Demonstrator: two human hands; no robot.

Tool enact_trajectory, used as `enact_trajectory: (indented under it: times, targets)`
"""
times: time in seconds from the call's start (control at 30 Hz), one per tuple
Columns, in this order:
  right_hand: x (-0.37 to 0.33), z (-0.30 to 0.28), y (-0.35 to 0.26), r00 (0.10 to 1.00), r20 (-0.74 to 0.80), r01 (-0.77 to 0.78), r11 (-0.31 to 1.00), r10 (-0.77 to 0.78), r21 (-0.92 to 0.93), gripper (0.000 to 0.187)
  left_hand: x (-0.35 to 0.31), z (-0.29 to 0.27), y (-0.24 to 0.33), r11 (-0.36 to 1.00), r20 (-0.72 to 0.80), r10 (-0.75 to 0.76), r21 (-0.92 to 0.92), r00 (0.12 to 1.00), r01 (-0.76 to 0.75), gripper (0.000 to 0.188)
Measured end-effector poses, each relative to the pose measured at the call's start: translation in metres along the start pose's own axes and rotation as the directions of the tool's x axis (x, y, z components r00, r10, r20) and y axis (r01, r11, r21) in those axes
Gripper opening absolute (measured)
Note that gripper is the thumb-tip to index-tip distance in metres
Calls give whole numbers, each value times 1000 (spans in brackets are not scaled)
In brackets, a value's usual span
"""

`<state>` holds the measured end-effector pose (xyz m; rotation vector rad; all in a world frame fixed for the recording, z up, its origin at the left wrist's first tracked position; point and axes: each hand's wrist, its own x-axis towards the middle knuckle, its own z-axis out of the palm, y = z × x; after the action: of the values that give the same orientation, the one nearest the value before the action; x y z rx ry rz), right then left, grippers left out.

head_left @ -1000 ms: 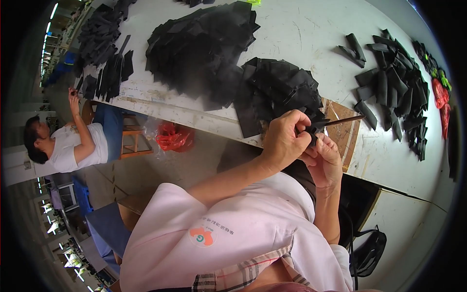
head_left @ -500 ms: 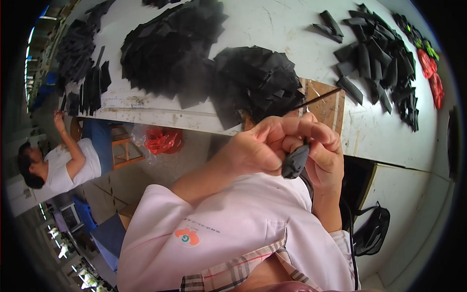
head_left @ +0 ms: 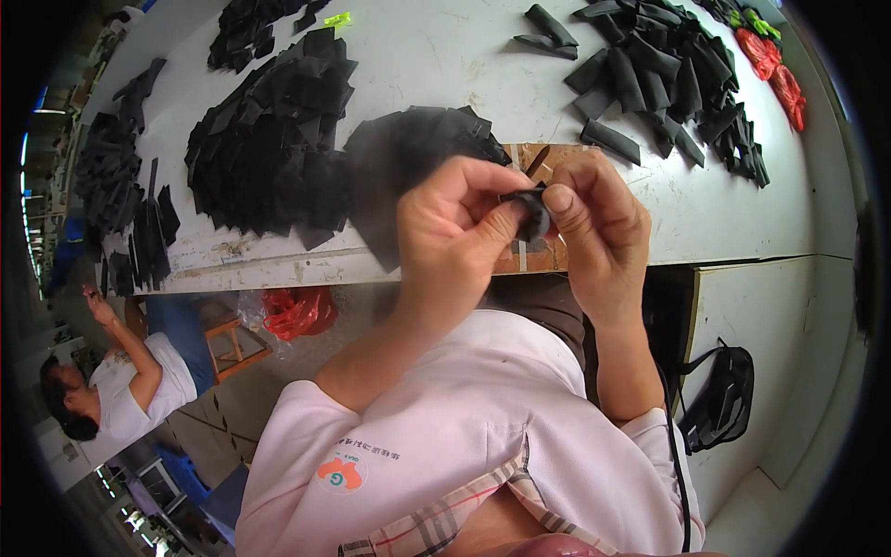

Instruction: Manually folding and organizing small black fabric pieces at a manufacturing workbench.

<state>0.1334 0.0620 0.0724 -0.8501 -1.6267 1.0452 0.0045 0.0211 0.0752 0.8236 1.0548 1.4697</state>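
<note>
Between my two hands is a small piece of black sheet material, bent or folded, with a smooth rounded side showing. My left hand pinches one end between thumb and fingers. On the other end, my right hand presses with thumb and forefinger. Just beyond the held piece, the tip of a thin dark brown stick shows; its lower part is hidden behind the hands. Under them lies a brown board at the table edge. A heap of flat black pieces is beside my left hand.
A larger heap of flat black pieces lies to the left on the white table. Black tube-like pieces are piled at right. Red plastic bags sit beyond. A co-worker sits at far left; a black bag hangs at right.
Both hands have moved up and slightly left, closer over the board. The black piece has turned between my fingers. The view has shifted, so the table edge sits lower.
</note>
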Motion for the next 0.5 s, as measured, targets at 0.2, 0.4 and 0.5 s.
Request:
enact_trajectory:
  times: [0.2, 0.4, 0.5]
  targets:
    - [42, -14, -14, 902, 259, -417, 854, 346, 310, 27, 37, -6, 29, 314, 652, -98, -696, 752, 645, 25]
    - [15, -6, 69, 679, 412, -725, 468, 608, 506, 29, 48, -39, -61, 414, 457, -429, -667, 779, 619, 16]
    - [11, -10, 76, 737, 386, -675, 585, 554, 450, 30, 44, -30, -54, 733, 277, -337, -523, 900, 435, 17]
